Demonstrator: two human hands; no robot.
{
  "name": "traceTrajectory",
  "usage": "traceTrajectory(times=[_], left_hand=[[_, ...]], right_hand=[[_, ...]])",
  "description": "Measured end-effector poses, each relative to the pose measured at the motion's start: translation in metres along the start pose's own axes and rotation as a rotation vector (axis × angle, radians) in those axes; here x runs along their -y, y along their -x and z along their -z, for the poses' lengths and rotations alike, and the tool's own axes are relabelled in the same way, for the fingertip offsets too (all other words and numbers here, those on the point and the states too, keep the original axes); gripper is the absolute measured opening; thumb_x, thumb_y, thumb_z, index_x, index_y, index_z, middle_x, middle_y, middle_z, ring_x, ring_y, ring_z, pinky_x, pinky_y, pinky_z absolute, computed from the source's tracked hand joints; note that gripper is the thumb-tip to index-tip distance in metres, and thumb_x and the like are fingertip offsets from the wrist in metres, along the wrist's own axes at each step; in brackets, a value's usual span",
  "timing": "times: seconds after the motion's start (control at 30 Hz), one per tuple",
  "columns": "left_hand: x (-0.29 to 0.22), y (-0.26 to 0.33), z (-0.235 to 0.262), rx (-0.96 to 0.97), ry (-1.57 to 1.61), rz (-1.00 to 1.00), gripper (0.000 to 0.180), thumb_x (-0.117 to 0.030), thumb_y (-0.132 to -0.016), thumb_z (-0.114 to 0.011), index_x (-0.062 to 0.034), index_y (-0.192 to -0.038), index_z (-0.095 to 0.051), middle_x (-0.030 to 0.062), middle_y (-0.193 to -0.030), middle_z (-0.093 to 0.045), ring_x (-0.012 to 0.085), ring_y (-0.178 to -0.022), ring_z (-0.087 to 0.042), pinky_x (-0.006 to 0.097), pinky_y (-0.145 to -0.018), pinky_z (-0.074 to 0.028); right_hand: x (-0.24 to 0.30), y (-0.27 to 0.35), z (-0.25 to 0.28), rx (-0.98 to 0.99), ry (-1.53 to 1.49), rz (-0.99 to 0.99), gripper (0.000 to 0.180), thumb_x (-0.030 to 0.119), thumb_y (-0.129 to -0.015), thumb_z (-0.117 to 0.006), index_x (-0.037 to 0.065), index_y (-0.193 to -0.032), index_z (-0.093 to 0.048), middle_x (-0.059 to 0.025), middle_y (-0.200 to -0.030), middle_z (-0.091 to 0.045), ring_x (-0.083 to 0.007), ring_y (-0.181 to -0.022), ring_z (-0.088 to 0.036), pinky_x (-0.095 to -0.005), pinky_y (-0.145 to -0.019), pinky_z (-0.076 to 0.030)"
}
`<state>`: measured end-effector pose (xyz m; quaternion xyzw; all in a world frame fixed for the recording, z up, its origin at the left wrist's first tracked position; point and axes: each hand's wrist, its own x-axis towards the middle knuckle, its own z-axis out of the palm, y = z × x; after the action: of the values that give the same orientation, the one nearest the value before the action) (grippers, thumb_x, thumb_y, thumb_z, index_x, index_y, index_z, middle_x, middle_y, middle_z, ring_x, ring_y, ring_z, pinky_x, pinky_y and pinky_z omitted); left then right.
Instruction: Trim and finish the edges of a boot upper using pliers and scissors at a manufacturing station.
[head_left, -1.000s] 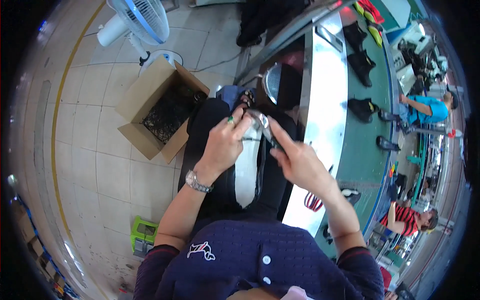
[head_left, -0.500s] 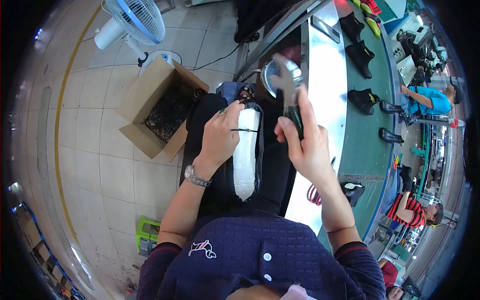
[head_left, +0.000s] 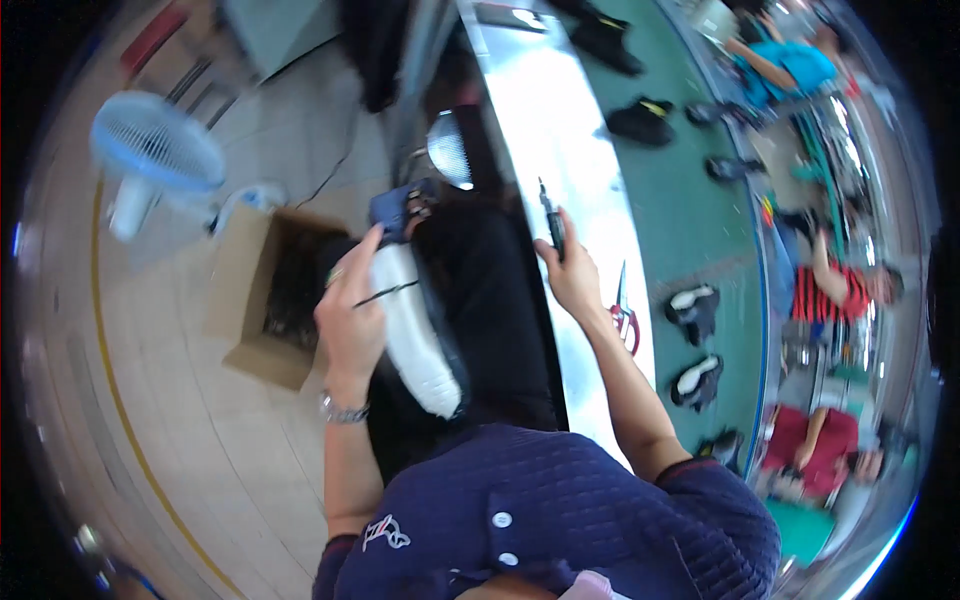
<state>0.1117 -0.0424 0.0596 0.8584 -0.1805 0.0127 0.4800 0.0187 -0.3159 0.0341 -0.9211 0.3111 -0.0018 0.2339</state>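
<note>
Left hand clasping the shoe, sole up at the lap, presumably for steadiness; right hand curled round the tool over the surface, leaving the sole exposed.

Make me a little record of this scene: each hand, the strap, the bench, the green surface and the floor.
Left hand: holding a white-soled shoe, upside down
Strap: dark, across the shoe
Right hand: holding a dark-handled tool over the bench
Bench: metal, red-handled scissors
Green surface: several shoes
Floor: fan, open cardboard box
</note>
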Motion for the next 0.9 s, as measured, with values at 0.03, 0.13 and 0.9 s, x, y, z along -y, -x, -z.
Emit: traceTrajectory(times=[0.03,0.13,0.9], left_hand=[[0.002,-0.001,0.001,0.004,-0.03,-0.061,0.058,0.012,-0.075,-0.046,-0.0124,-0.126,-0.062,0.015,-0.115,-0.066,0.0307,-0.105,-0.063,0.036,-0.087,-0.05],[-0.003,-0.006,-0.002,0.039,-0.04,-0.089,0.055,0.014,-0.075,-0.045,-0.0091,-0.12,-0.066,0.0134,-0.116,-0.066,0.0274,-0.105,-0.063,0.031,-0.088,-0.048],[0.018,0.057,-0.016,0.023,0.31,0.19,0.054,-0.021,-0.1,-0.05,-0.0001,-0.147,-0.031,0.0201,-0.141,-0.045,0.0274,-0.124,-0.048,0.034,-0.101,-0.039]], right_hand=[[-0.018,-0.001,-0.006,-0.005,-0.017,-0.031,0.065,0.025,-0.092,-0.061,0.012,-0.148,-0.03,-0.0263,-0.107,-0.062,-0.0429,-0.091,-0.063,-0.0465,-0.082,-0.05],[-0.075,0.015,-0.022,-0.207,-0.013,0.184,0.056,0.022,-0.089,-0.065,0.007,-0.139,-0.044,-0.0234,-0.118,-0.059,-0.0396,-0.105,-0.056,-0.0447,-0.091,-0.045],[-0.083,0.12,0.04,0.227,-1.106,-0.421,0.047,0.027,-0.087,-0.07,0.0,-0.121,-0.055,-0.0012,-0.087,-0.063,-0.0074,-0.07,-0.058,-0.0218,-0.058,-0.045]])
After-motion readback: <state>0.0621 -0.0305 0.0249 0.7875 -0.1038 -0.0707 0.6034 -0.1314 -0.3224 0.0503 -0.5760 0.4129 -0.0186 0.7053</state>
